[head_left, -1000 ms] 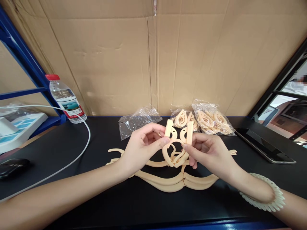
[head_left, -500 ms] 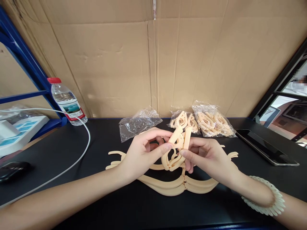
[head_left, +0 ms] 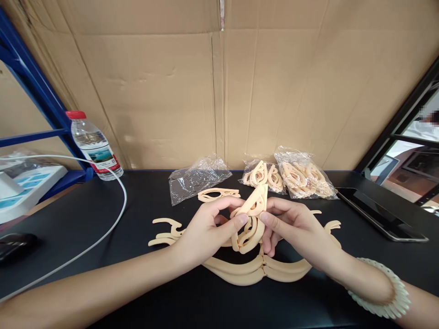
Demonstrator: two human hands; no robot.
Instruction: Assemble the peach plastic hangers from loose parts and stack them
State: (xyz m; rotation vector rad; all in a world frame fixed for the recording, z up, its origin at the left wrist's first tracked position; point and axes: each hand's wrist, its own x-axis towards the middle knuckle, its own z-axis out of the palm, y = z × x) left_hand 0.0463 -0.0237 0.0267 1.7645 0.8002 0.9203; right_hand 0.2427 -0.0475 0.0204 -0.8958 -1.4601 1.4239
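Between my two hands is a beige folding clothes hanger [head_left: 254, 235], folded up and held above the table. My left hand [head_left: 209, 228] pinches its left side between thumb and fingers. On the right side, my right hand [head_left: 291, 226] grips it with the thumb in front, the fingers partly hidden behind. Beneath my hands lie several unfolded beige hangers [head_left: 240, 272], spread wide and stacked, their middle partly covered. A folded hanger [head_left: 218, 194] rests on the table beyond my left hand.
An empty clear bag [head_left: 195, 178] lies at the back, beside two clear bags of folded hangers [head_left: 260, 176] [head_left: 307, 178]. A phone [head_left: 380, 214] is at the right. To the left are a water bottle [head_left: 98, 148], a white cable [head_left: 120, 210], a black mouse [head_left: 17, 246] and a power strip [head_left: 30, 189].
The held hanger's two upper ends, apart before, have come together at the top. My left hand has shifted slightly down, and the folded hanger behind it shows more fully.
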